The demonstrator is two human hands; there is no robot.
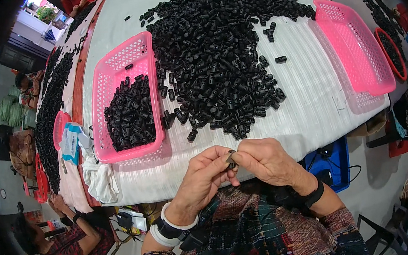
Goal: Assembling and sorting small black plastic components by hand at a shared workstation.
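Note:
My left hand (202, 173) and my right hand (267, 161) meet above the table's near edge, both closed in a pinch. Between the left fingers sits a small black plastic piece (231, 166), partly hidden, similar to the cord locks on the table. Against my right thumb tip lies a thin, flat grey-brown piece (230, 157); its kind is too small to tell. A large heap of black cylindrical cord locks (217, 57) spreads just beyond my hands. To the left, a pink perforated basket (130, 156) holds many more of them.
Another pink basket (354, 59) stands at the right on the white-covered table (304, 98). A white cloth (98, 179) and a blue-and-white packet (71, 142) lie at the left edge. A blue crate (338, 168) is below the table. A co-worker (69, 229) sits at lower left.

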